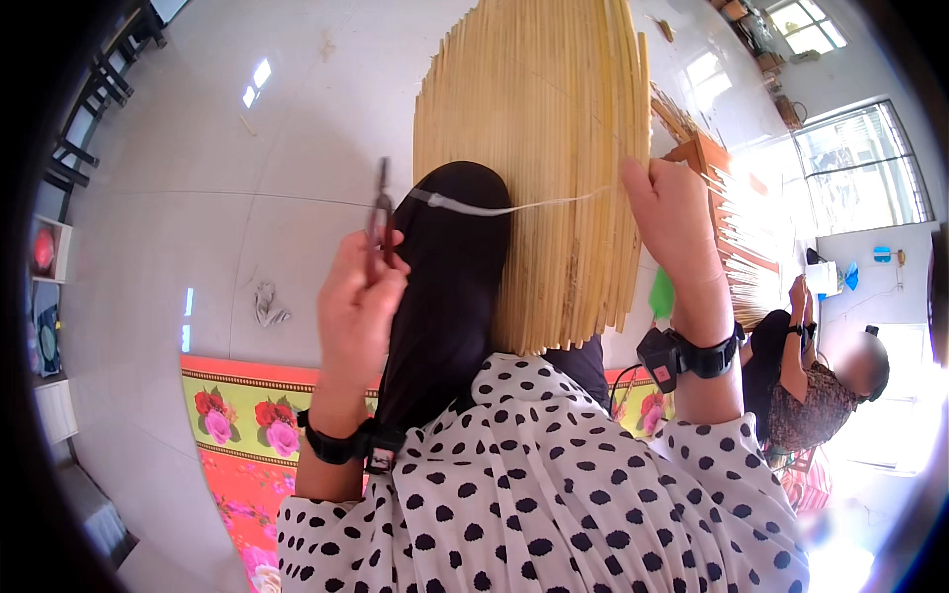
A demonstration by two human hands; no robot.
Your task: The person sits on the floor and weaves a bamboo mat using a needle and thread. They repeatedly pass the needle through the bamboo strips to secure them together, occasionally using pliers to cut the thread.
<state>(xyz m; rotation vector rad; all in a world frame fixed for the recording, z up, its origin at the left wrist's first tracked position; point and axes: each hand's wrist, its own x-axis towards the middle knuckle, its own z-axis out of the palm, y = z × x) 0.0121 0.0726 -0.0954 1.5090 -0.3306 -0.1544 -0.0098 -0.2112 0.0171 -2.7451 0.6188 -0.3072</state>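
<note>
A mat of thin straw-coloured sticks (554, 119) laid side by side rests on my lap and stretches away past my knees. My left hand (361, 306), left of my black-trousered knee (455, 227), is closed around pliers (381, 222) with dark red handles; their narrow dark tip points away from me and is slightly blurred. Across the knee and the sticks runs a white string (484, 210), looser and wider at its left end. At the mat's right edge, my right hand (672, 208) is pinched on the string's right end; its fingertips are partly hidden.
A floral red and yellow cloth (237, 415) lies beneath me on the pale tiled floor (287, 128). Right of my arm, more sticks (741, 232) lie by a brown wooden box (697, 153). Another person (825, 371) sits at far right. Dark stools (89, 109) line the left.
</note>
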